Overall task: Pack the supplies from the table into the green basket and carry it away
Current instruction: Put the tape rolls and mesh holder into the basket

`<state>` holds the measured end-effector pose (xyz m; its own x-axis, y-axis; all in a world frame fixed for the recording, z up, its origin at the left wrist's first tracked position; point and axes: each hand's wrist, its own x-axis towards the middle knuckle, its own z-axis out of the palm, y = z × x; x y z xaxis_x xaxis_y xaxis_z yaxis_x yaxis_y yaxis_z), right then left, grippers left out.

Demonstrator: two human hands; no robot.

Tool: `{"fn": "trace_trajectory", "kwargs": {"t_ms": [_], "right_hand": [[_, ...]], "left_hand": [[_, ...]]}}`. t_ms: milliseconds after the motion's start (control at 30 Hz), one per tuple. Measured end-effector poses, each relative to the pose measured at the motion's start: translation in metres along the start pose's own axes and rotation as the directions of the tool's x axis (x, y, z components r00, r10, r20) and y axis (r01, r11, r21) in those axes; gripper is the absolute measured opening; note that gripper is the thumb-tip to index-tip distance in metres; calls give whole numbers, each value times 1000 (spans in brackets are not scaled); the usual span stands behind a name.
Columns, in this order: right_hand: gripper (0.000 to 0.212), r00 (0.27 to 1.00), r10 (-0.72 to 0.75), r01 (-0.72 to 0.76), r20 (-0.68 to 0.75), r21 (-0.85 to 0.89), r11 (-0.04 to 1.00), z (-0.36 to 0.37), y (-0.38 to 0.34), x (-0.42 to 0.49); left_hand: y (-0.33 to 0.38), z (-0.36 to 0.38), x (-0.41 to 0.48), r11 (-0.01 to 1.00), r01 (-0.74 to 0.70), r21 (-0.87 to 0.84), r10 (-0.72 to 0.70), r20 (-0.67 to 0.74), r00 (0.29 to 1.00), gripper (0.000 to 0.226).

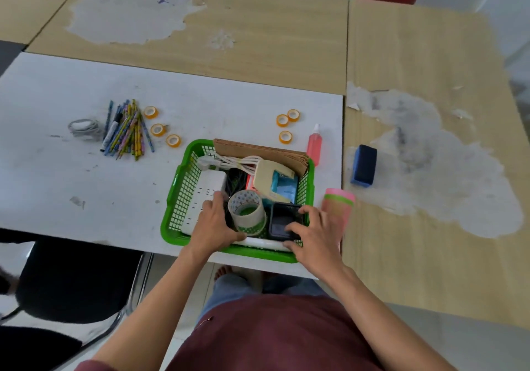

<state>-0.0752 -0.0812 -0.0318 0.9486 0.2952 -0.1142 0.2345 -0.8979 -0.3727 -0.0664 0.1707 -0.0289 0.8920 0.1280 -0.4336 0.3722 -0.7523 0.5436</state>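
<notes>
- Risk, basket position: the basket (pixel 183 170) sits close to the near edge of the white table (pixel 86 184). Pressing or pulling on its near side while goods are being arranged could slide it toward the edge.
- Risk, crowding: the basket is already well filled with a power strip (pixel 208 182), paper bags (pixel 258 149), white cords and boxes. The tape roll (pixel 248 211) stands on end and the black box (pixel 282 218) lies beside it. If either is forced down, the roll may tip or the cords may be pinched.
- Risk, cup: the pink cup (pixel 339 198) stands just outside the basket's right wall, close by the right hand (pixel 318 236). A careless sweep of the wrist could knock it over.
- Risk, incomplete load: pencils (pixel 129 132), a grey cable (pixel 84 128), small tapes (pixel 158 129), a spray bottle (pixel 314 145) and an eraser (pixel 363 165) remain outside. In my judgement the space left is short, and loose pencils may slip through the mesh or spill in carrying.
- Left hand (pixel 213 223): inside the basket and cupped round the tape roll. The thumb lies along the roll's near base, and the fingers curve up its left side and touch the power strip. I judge this a light grip, not a clamp.
- Right hand: over the near right corner, with its fingers (pixel 305 211) bent onto the black box. It holds the box at the rim, and one digit rests on the basket's near edge.
</notes>
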Motion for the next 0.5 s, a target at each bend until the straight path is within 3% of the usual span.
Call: {"fn": "trace_trajectory", "kwargs": {"t_ms": [67,133,300,400,500], "right_hand": [[18,1000,-5,5,-17,-11,1000,5,-1,-2],[15,999,9,-9,-46,-16,1000,7,-2,-3],[27,991,126,-118,36,-164,979,10,-12,-2],[26,981,189,-171,45,-259,950,10,-22,3],[28,971,237,-216,30,-314,925,9,-30,8]], "left_hand": [[6,5,2,997,-53,52,51,42,998,113],[13,11,6,994,-46,103,41,51,998,118],[20,20,5,991,-77,109,84,-66,994,106],[17,18,2,990,-138,41,140,-42,989,112],[13,19,-1,985,-169,29,169,-13,986,101]]}}
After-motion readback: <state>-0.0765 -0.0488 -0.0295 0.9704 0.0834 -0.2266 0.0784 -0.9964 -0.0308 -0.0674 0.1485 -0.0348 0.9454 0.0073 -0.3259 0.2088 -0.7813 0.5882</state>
